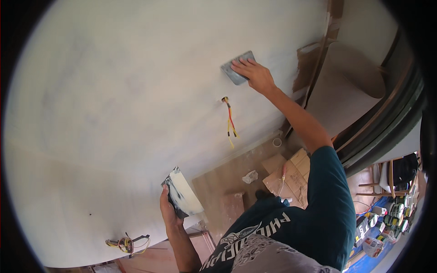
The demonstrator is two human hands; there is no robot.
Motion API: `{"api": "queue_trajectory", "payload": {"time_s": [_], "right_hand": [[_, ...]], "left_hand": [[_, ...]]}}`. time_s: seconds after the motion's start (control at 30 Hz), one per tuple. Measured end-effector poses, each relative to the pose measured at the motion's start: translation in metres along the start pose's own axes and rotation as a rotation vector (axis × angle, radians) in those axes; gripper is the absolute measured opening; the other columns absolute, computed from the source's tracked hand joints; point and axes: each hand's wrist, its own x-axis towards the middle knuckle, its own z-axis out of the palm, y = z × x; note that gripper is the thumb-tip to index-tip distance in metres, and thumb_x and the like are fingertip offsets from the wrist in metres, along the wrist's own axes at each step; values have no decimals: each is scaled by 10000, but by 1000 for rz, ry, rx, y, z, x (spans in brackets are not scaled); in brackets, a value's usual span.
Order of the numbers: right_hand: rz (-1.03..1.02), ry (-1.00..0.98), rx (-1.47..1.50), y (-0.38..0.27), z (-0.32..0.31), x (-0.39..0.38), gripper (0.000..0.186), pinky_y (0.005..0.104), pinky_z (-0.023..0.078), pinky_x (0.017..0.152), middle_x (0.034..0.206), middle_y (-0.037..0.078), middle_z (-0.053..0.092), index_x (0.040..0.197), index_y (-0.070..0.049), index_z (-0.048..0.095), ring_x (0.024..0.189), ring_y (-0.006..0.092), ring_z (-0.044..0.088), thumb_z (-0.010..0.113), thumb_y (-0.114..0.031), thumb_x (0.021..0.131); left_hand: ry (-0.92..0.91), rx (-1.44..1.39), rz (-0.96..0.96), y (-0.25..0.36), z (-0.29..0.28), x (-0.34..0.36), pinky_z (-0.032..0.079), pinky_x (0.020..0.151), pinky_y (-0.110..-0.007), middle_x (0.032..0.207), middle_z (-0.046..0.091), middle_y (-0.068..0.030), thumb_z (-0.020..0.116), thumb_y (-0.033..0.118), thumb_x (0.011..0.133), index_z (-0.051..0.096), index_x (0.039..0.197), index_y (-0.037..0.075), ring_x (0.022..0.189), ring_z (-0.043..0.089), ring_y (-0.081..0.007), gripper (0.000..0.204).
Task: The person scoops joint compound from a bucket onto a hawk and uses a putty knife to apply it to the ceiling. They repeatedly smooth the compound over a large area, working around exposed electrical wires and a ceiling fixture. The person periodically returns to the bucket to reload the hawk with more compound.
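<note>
Up on the off-white wall [123,91], the right hand [260,77] has its fingers [241,66] spread over a grey plate [231,76], thin, flat and roughly rectangular, lying against the surface. Can't see the thumb, but they've got hold of it. Wall's mostly smooth and matte, with cloudy darker smudges left of those fingers.

Lower left, the left hand [170,209] is wrapped round the dark edge of a wide flat blade [185,191], its face smeared with creamy white paste and dark streaks.

As for stuff in the way: just below the right fingers, red and yellow wires [231,119] poke out of a small hole and dangle. Below the left fingers and off to the left there's another messy wire bundle [126,245]. Right of the right fingers, a curled brown sheet [348,75] stands near a rough brown patch [307,68]. Down on the floor below them: flattened cardboard [298,175], crumpled plastic [250,176], and further right a wooden chair [390,179] plus tubs [397,210] on blue sheeting.
</note>
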Motion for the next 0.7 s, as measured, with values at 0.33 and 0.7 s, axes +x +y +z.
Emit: {"api": "queue_trajectory", "payload": {"time_s": [0.33, 0.7], "right_hand": [[8, -133, -112, 23, 87, -124, 638, 353, 421, 1090, 1416, -18, 535, 1338, -167, 558, 1298, 186, 509, 517, 123, 772], [261, 630, -29, 98, -151, 101, 475, 417, 509, 872, 1132, 109, 684, 1203, -155, 631, 1033, 334, 628, 589, 72, 788]], "left_hand": [[67, 19, -64, -6, -24, 5, 550, 855, -351, 1145, 662, -92, 473, 350, 1016, 568, 1242, 16, 994, 663, -205, 414], [-20, -34, -9, 4, 8, -5, 561, 832, -353, 1110, 663, -68, 458, 340, 1022, 564, 1252, 48, 966, 666, -195, 386]]}}
